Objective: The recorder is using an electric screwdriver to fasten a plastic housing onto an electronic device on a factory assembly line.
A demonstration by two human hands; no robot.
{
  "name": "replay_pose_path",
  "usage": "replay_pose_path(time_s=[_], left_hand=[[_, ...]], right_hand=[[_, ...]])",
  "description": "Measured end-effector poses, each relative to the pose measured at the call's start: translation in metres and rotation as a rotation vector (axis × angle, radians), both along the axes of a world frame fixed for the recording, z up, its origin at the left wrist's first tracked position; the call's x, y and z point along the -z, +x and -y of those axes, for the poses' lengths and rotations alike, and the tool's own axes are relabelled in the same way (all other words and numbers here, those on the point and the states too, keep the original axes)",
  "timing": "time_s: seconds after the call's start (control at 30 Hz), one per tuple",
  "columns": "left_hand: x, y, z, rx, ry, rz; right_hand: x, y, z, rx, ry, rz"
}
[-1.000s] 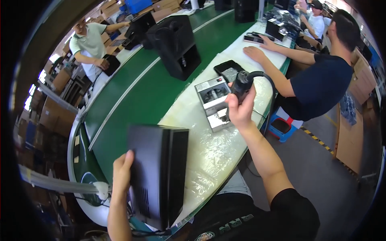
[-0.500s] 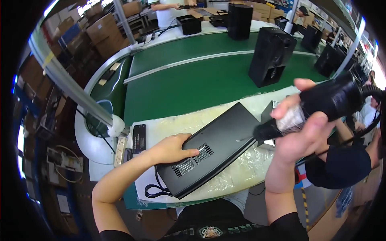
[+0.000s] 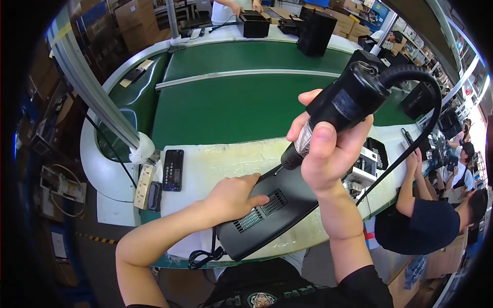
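A black casing (image 3: pixel 285 218) with slotted vents lies on the pale work mat, tilted across it from lower left to upper right. My left hand (image 3: pixel 231 199) grips its far left edge, the thumb on top beside the vents. In my right hand (image 3: pixel 331 156) is a black electric screwdriver (image 3: pixel 354 97), slanted with its nose down. Its bit is over the casing's far edge, close to a corner; whether it touches a screw I cannot tell. A black power cord (image 3: pixel 205 256) lies bunched at the casing's near left corner.
A black remote control (image 3: pixel 173 170) and a power strip (image 3: pixel 145 186) are left of the casing. Beyond runs a green conveyor (image 3: pixel 231 113) with a black speaker (image 3: pixel 317 33) behind it. The screwdriver's thick cable (image 3: pixel 436 108) loops right, towards a co-worker in dark clothing (image 3: pixel 418 226).
My right hand has brought the screwdriver left, from beside the casing's right end to its far edge. The left hand still holds the casing. My view has shifted a little.
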State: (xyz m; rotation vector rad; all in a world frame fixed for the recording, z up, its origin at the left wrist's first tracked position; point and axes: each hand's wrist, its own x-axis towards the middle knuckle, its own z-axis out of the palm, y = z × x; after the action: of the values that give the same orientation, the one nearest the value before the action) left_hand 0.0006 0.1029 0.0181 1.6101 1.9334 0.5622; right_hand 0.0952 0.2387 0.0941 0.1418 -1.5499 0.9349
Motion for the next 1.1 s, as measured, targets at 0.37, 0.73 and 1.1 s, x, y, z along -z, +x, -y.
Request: replay_pose_path(time_s=[0.37, 0.73, 1.1], left_hand=[[0.002, -0.003, 0.000, 0.007, 0.021, -0.012], [0.010, -0.003, 0.004, -0.016, 0.066, -0.011], [0.003, 0.001, 0.005, -0.047, 0.052, -0.031]], right_hand=[[0.007, -0.005, 0.003, 0.018, -0.078, 0.053], [0.023, -0.011, -0.001, -0.015, -0.087, 0.066], [0.028, -0.014, -0.002, -0.170, -0.131, 0.026]])
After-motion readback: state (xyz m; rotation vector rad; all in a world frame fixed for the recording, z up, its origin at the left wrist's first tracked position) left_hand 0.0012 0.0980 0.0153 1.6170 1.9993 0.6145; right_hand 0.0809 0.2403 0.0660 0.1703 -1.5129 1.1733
